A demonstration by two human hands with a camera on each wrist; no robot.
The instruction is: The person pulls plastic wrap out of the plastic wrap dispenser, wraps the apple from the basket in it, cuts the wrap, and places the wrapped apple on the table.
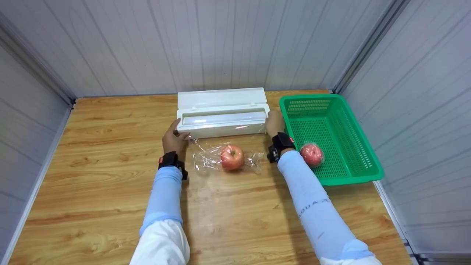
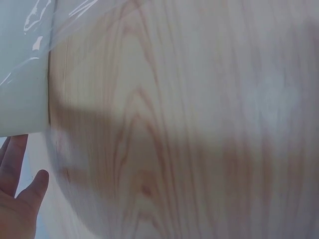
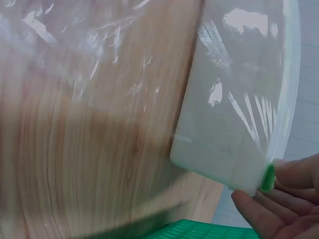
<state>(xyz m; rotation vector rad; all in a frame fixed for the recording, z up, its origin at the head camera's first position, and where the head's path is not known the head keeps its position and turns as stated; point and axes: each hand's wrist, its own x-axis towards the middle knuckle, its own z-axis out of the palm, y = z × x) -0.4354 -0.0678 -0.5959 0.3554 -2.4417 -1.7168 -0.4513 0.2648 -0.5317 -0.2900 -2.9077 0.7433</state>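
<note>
A white cling film dispenser (image 1: 220,130) lies across the table with its lid tipped back, a roll of clear film (image 1: 224,118) inside. Film stretches from its front over the table. My left hand (image 1: 174,141) touches the dispenser's left end with straight fingers, thumb spread apart. At the right end, my right hand (image 1: 274,123) pinches a small green slider (image 3: 268,178) on the top edge; the hand's other fingers are close to the dispenser's corner. In front of the dispenser, a red apple (image 1: 232,157) sits amid crumpled clear film (image 1: 206,160).
A green plastic basket (image 1: 368,149) stands to the right, close beside my right hand. Inside, near its left wall, lies a film-wrapped apple (image 1: 312,155). Pale panel walls (image 1: 220,44) border the wooden table (image 1: 110,176) at the back and both sides.
</note>
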